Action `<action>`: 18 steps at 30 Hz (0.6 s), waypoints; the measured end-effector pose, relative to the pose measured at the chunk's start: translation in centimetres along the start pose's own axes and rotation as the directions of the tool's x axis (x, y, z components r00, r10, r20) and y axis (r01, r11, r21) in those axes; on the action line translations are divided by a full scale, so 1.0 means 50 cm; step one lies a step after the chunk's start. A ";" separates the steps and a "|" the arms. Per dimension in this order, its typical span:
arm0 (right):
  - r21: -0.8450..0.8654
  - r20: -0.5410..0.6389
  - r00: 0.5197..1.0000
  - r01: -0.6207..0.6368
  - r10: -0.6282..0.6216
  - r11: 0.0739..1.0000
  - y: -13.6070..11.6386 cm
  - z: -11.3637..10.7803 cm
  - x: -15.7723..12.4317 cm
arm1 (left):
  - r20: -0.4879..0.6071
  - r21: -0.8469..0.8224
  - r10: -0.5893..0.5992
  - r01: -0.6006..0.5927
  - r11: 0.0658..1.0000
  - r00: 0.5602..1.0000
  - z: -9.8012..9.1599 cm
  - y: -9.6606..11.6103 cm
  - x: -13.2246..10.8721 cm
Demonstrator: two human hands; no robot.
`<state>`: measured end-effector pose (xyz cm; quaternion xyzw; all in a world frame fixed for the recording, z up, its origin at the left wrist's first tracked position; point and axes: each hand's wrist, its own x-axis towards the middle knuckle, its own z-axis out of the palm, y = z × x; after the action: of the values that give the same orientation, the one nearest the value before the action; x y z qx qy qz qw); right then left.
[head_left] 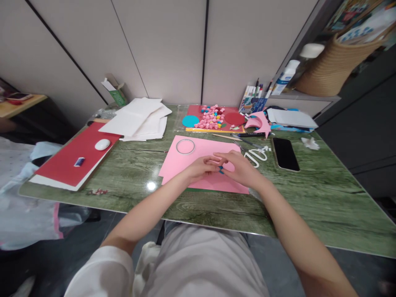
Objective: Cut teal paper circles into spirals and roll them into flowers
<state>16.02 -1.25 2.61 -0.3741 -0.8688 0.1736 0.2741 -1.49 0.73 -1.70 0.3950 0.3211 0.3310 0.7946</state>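
Over the pink paper sheets, my left hand and my right hand meet with fingers bent together. Between their fingertips is a small blue piece, perhaps curled paper; its exact shape is too small to tell. Both hands appear to pinch it. A thin round ring lies on the pink paper, left of and beyond the hands. White-handled scissors rest just to the right of my right hand.
Behind lie many small pink paper rolls, a blue disc and cut pink scraps. White sheets and a red board are left. A phone lies right; a pen box stands at the back.
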 end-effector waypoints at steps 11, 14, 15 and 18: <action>0.169 -0.111 0.987 -0.098 0.118 0.981 -0.005 -0.005 -0.003 | -0.070 0.015 0.044 -0.043 0.999 0.997 -0.007 0.010 -0.001; 0.232 -0.104 0.973 -0.176 0.204 0.957 -0.003 0.000 -0.001 | -0.119 0.065 0.080 -0.073 0.995 0.990 -0.004 0.013 -0.002; 0.248 -0.091 0.970 -0.195 0.223 0.949 -0.001 0.003 -0.001 | -0.135 0.087 0.102 -0.091 0.992 0.986 -0.003 0.013 -0.002; 0.270 -0.075 0.964 -0.227 0.256 0.936 0.003 0.013 0.001 | -0.170 0.162 0.189 -0.162 0.973 0.967 0.000 0.011 -0.001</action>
<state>15.68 -1.15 2.04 -0.4479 -0.7698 0.2975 0.3440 -1.66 0.94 -1.21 0.4470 0.3802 0.4108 0.6977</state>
